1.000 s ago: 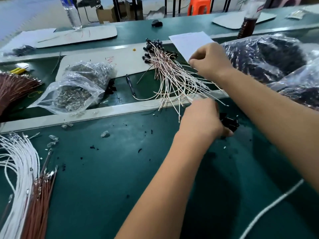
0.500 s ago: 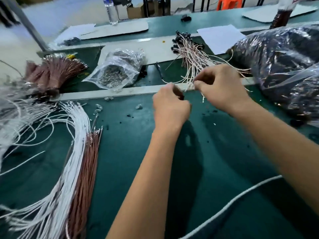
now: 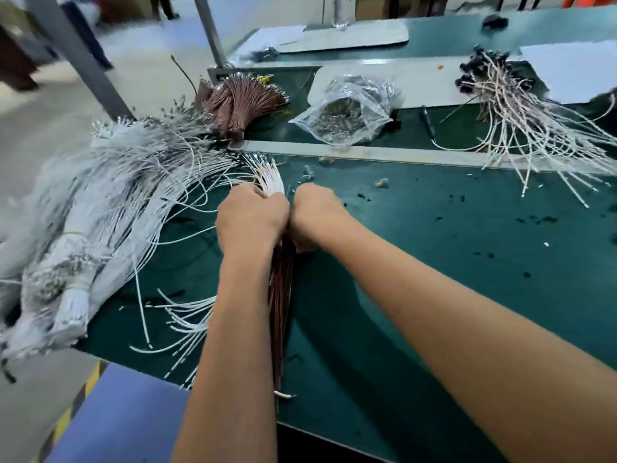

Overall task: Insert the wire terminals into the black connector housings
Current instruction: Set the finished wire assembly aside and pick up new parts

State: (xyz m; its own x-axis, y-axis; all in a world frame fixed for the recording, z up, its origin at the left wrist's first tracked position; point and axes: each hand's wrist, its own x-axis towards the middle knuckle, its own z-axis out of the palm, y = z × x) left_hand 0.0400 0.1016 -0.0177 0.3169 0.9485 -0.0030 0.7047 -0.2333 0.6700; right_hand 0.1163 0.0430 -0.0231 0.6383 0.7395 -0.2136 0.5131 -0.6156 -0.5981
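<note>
Item: 2 hands at frame centre, fists side by side. Left hand (image 3: 251, 218) curled round a white wire bundle (image 3: 272, 178), terminal ends fanning upward; right hand (image 3: 315, 213) curled, its hold hidden. Brown wires (image 3: 281, 295) run below them along the green surface (image 3: 434, 262). Finished wires with black connector housings (image 3: 474, 73) lie upper right; clear bag (image 3: 347, 116) upper centre.

White wires (image 3: 271, 178) tipped with metal terminals fan up from a fist; brown wires (image 3: 281, 295) trail toward the table's near edge. Finished wires with black housings (image 3: 474, 73) lie far right.
</note>
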